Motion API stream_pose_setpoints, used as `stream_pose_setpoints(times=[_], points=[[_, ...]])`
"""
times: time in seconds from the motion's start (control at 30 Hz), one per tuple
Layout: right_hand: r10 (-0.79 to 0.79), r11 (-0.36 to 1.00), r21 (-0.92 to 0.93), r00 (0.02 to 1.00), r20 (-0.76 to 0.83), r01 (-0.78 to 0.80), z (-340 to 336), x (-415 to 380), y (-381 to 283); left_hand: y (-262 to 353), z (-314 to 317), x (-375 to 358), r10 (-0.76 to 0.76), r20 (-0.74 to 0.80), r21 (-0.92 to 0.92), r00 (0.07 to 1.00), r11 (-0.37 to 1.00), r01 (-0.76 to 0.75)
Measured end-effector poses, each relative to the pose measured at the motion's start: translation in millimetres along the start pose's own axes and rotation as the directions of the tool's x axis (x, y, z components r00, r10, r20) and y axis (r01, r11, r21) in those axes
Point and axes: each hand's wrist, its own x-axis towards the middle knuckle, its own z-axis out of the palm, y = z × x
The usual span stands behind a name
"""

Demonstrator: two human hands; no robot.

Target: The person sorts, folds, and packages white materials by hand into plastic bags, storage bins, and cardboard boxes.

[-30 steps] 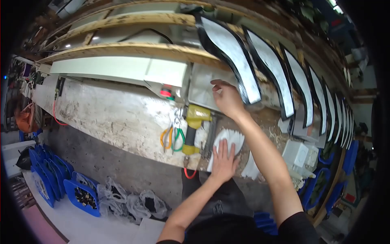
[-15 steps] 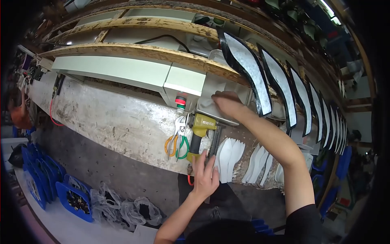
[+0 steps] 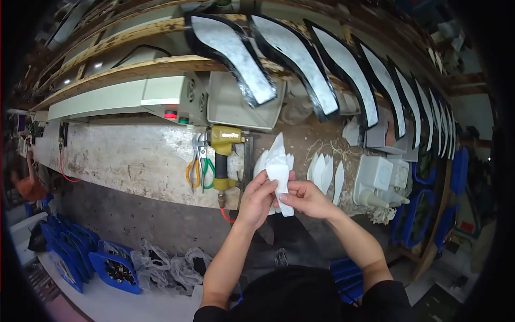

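Observation:
Between both hands is a white leaf-shaped piece (image 3: 278, 161), its pointed end directed away from me. My left hand (image 3: 258, 199) pinches its left side, thumb on top. My right hand (image 3: 306, 198) grips its lower right part, with the thumb pressed on the surface. Behind the held piece, similar white pieces lie partly hidden on the bench; more white pieces (image 3: 323, 170) lie to the right. Left of my hands rests a yellow-green air tool (image 3: 226, 155) with a red hose. Beside it are pliers (image 3: 199, 147) and green-handled scissors (image 3: 208, 172).
Black-edged curved pieces (image 3: 306, 59) hang from the wooden rack above the bench (image 3: 123, 161). A grey tray (image 3: 244, 107) sits behind the tool. White containers (image 3: 373, 174) stand at right. Blue bins (image 3: 112, 268) and plastic bags are at lower left. Another person's arm (image 3: 30, 169) shows at far left.
My right hand has come back from the tray area to meet my left hand. A white piece is now held between them. The view has shifted to the right.

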Motion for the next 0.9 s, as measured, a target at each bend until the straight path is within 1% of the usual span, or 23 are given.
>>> stream_pose_setpoints(times=[0.07,0.2,0.23,0.37,0.4,0.53,0.57,0.7,0.73,0.87,0.9], points=[[-0.005,1.0,0.03,1.0,-0.014,0.005,-8,-12,12,-13,5,0,-0.042,-0.04,-0.007,0.998,0.999,0.042],[0.026,0.999,0.047,0.994,-0.107,-0.021,-19,-33,22,-29,9,-1,0.016,0.096,-0.23,0.995,0.973,0.007],[0.026,0.998,0.055,0.993,-0.112,-0.02,-21,-37,24,-31,13,0,0.007,0.096,-0.225,0.995,0.974,0.014],[0.053,0.998,0.035,0.987,-0.152,-0.048,-19,-48,35,-38,32,4,0.048,-0.07,-0.088,0.996,0.995,-0.054],[0.06,0.998,0.034,0.985,-0.16,-0.055,-19,-52,39,-41,32,4,0.04,-0.072,-0.088,0.997,0.995,-0.046],[-0.028,0.992,-0.122,0.962,-0.273,-0.006,-13,-64,50,-46,21,8,-0.051,-0.254,-0.003,0.966,0.999,0.052],[-0.025,0.992,-0.122,0.963,-0.267,-0.008,-13,-61,52,-48,15,8,-0.049,-0.259,-0.005,0.965,0.999,0.049],[-0.029,0.999,0.003,0.88,-0.474,0.035,-21,-35,57,-57,-11,0,-0.175,-0.171,0.262,0.969,0.941,0.216],[-0.021,1.0,0.003,0.884,-0.467,0.026,-23,-28,61,-62,-16,-4,-0.174,-0.18,0.253,0.968,0.943,0.216],[0.078,0.993,0.113,0.911,-0.405,-0.035,-30,22,86,-75,-38,-17,-0.154,-0.302,0.359,0.941,0.896,0.263],[0.084,0.993,0.106,0.913,-0.398,-0.045,-32,35,88,-75,-40,-21,-0.152,-0.307,0.348,0.939,0.901,0.259]])
